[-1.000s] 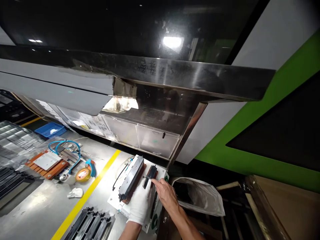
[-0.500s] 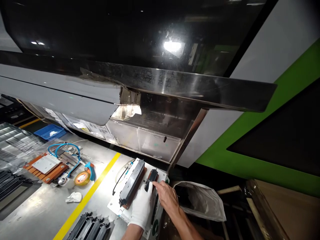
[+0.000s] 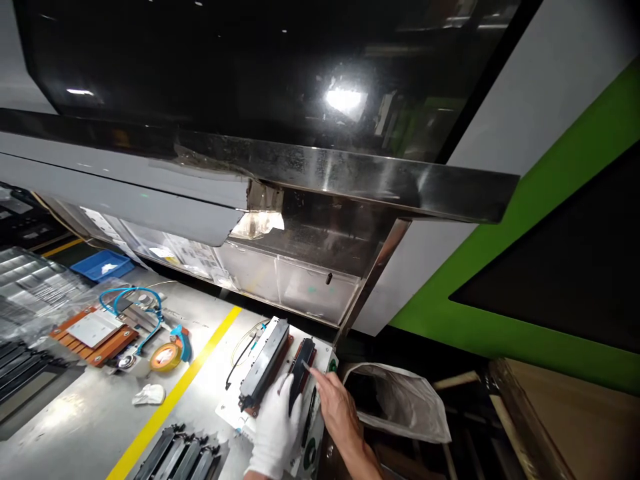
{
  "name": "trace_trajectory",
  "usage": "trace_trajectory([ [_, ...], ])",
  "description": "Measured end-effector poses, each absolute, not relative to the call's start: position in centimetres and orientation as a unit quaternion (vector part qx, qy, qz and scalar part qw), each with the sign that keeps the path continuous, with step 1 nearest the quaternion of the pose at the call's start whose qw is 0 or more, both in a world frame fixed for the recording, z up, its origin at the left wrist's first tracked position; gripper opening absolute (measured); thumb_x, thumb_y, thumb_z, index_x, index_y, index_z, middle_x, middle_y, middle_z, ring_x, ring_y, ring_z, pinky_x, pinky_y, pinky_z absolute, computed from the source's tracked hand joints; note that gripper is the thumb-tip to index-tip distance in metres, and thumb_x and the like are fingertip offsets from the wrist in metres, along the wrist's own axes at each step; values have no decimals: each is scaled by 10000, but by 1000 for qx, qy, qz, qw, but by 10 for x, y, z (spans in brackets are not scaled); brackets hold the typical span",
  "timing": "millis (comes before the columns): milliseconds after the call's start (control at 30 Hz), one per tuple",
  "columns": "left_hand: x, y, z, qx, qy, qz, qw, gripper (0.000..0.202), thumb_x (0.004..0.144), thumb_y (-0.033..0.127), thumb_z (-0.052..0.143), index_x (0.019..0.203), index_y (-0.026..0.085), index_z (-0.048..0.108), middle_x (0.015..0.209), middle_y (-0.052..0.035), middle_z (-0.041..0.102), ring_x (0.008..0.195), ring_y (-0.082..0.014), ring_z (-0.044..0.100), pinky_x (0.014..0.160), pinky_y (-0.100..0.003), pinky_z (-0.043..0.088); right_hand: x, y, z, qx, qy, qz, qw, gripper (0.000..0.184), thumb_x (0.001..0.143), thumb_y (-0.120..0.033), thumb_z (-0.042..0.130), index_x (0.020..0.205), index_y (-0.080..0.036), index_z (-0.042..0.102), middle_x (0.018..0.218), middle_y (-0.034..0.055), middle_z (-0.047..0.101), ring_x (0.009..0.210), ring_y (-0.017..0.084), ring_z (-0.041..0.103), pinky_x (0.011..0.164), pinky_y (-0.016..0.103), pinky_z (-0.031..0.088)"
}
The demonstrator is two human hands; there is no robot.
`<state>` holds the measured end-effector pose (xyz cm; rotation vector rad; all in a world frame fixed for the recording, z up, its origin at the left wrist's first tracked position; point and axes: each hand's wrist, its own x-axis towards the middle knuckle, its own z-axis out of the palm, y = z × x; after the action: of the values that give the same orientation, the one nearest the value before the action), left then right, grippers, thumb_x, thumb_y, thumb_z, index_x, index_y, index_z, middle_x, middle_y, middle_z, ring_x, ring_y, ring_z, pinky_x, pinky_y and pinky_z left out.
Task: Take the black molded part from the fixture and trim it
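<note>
Left hand in white cloth glove, on a matt black plastic strip. Surface left of the hands: brushed metal, dull sheen. Overhead ledge: glossy scuffed steel.

Factory assembly bench — steel worktop, yellow line, part trays.

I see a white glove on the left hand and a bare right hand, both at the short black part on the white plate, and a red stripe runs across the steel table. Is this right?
Nearly. The head view shows the stripe on the steel table is a yellow stripe, not red. The gloved left hand and bare right hand are indeed at the short black part on the white plate.
</note>
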<state>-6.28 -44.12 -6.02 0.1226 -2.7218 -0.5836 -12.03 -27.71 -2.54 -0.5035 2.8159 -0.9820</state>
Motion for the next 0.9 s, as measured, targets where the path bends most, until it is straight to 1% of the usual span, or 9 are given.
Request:
trace_trajectory([
  [167,-21,-465,-84,-63,-956,-108,264,367,944,139,504,1289,141,628,1251,-209,731,1110,-268,740,883,-357,656,-78,-287,-23,-188,919,-335,92,484,998,-166,379,1373,-330,636,1003,47,682,853,176,695,746,255,520],
  [267,-17,-468,-77,-71,-956,-82,272,400,909,51,480,1262,142,643,1110,-187,773,963,-261,771,808,-355,660,-68,-297,-20,-194,925,-314,96,480,987,-152,388,1340,-340,654,984,37,684,845,168,691,693,240,476],
  [367,-22,-466,-66,-65,-954,-75,282,348,950,105,449,1225,149,658,961,-161,779,779,-236,757,685,-335,643,-66,-304,-18,-199,932,-287,101,444,990,-174,399,1295,-348,670,971,29,687,823,159,689,653,238,432],
  [433,-24,-465,-66,-67,-954,-81,280,325,971,156,445,1210,142,666,939,-163,773,739,-227,744,660,-326,633,-67,-305,-18,-197,937,-269,104,416,1000,-190,392,1251,-354,680,974,22,689,806,159,691,630,249,407],
  [500,-24,-464,-75,-47,-961,-97,256,324,973,182,455,1214,155,670,993,-163,772,778,-224,751,679,-318,639,-68,-306,-16,-197,941,-256,103,407,1009,-196,379,1232,-361,678,970,17,687,797,161,694,616,261,391],
  [600,-24,-461,-95,-3,-971,-144,192,368,961,188,473,1286,201,645,1239,-166,723,1047,-253,741,833,-346,655,-70,-306,-12,-202,943,-245,102,414,1011,-189,372,1242,-365,667,966,18,689,798,163,697,619,271,387],
  [667,-26,-459,-105,5,-971,-166,170,392,949,175,479,1311,205,629,1294,-164,690,1160,-261,700,938,-375,638,-71,-306,-10,-201,945,-235,105,413,1008,-180,368,1222,-359,673,972,22,695,804,169,703,625,281,390],
  [767,-31,-457,-106,6,-972,-172,161,382,938,149,475,1286,157,634,1213,-180,693,1134,-252,697,985,-398,620,-74,-307,-6,-199,947,-228,108,416,1005,-165,359,1193,-348,682,985,27,705,823,175,711,634,289,393],
  [900,-36,-454,-89,5,-975,-180,131,387,919,106,460,1254,75,652,1148,-221,673,1066,-268,703,957,-420,622,-81,-308,0,-202,944,-237,107,420,1002,-156,367,1201,-348,683,1000,26,713,866,180,722,647,286,402],
])
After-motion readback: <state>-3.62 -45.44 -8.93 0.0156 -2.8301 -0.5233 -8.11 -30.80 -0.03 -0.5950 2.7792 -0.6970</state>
